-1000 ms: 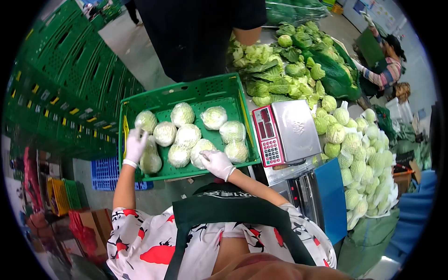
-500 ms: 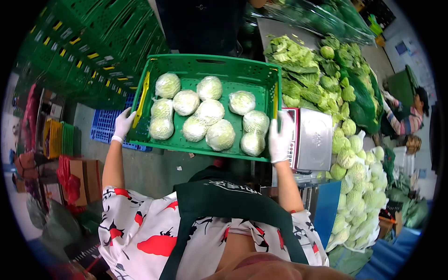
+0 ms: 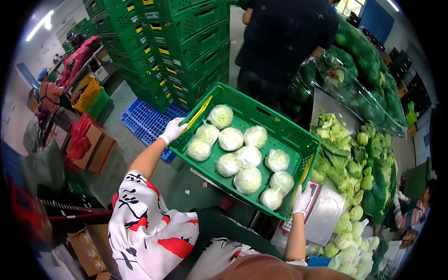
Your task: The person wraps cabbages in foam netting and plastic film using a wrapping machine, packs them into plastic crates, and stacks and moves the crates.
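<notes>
A green crate point(image 3: 266, 115) holding several plastic-wrapped cabbages point(image 3: 247, 181) is tilted in the view, its left end higher. My left hand point(image 3: 173, 130), in a white glove, grips the crate's left end near a yellow handle strip. At the opposite end, my gloved right hand point(image 3: 302, 199) is closed on the rim, beside the other yellow strip. Both hands have their fingers partly hidden by the crate's walls. A scale point(image 3: 325, 214) with a metal plate lies just right of my right hand, partly covered by the crate.
Stacked green crates point(image 3: 196, 51) rise at the upper left, near a blue pallet point(image 3: 151, 122). A person in dark clothes point(image 3: 284, 42) stands beyond the crate. Loose leaves point(image 3: 333, 140) and netted cabbages point(image 3: 347, 254) lie at right. Cardboard boxes point(image 3: 95, 149) stand at left.
My hands went from the cabbages to the crate's two ends. The view has swung left, bringing the stacked crates and pallet nearer the middle, and the crate now appears slanted.
</notes>
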A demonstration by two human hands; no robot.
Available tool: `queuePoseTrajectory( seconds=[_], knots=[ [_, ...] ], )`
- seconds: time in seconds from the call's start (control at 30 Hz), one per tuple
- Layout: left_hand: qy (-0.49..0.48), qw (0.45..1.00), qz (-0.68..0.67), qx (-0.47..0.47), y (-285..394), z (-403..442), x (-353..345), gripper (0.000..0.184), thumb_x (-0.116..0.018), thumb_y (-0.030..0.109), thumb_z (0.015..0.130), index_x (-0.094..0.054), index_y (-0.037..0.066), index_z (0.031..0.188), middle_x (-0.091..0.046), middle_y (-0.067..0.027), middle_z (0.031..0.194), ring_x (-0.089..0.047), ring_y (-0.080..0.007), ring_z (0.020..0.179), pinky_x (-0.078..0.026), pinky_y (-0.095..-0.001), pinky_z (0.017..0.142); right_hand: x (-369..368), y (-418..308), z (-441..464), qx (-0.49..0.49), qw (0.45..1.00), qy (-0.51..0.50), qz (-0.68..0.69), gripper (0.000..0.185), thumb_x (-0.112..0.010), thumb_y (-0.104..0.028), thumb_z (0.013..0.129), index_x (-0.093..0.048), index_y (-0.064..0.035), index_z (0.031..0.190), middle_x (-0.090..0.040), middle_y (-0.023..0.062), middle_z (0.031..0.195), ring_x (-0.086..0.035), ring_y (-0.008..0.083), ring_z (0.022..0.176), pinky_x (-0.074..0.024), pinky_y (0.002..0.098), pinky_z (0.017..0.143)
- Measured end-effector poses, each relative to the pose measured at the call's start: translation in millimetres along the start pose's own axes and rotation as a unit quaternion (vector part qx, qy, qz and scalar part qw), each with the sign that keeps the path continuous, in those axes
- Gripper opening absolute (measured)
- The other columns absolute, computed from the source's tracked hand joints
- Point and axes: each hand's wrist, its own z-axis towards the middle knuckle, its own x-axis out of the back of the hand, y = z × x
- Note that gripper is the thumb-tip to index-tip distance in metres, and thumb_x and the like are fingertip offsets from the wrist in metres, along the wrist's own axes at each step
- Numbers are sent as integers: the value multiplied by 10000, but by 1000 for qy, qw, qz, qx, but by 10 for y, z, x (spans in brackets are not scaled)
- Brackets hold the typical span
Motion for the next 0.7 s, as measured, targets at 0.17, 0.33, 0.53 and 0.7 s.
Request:
queuePoseTrajectory(
  seconds=[0.17,0.33,0.53,0.7],
  knots=[
    [18,1000,-16,16,-60,-8,-95,416,-681,241,890,-643,16,1238,-684,-203,1160,-660,-332,1077,-496,-379,962,-181,181,62,16,999,41,21,364,-603,-134,925,-593,44,1243,-634,246,1160,-605,383,1083,-445,415,971],
    [19,999,-41,15,-169,-6,-206,424,-684,283,878,-660,48,1230,-684,-202,1154,-656,-339,1075,-504,-396,954,-278,267,107,53,996,65,33,330,-613,-152,916,-627,34,1188,-663,238,1102,-625,380,1058,-465,414,938],
    [26,998,-64,0,-292,-23,-376,424,-685,245,873,-648,36,1241,-681,-203,1164,-650,-342,1088,-504,-396,954,-358,284,234,19,995,31,90,323,-626,-166,921,-641,33,1176,-686,226,1069,-656,344,987,-484,387,901],
    [75,996,-39,-40,-293,-103,-498,452,-675,223,876,-614,41,1285,-640,-199,1249,-626,-344,1133,-490,-399,982,-487,393,357,28,995,55,74,372,-653,-167,912,-625,61,1205,-700,216,1063,-673,291,969,-489,358,889]
  ],
)
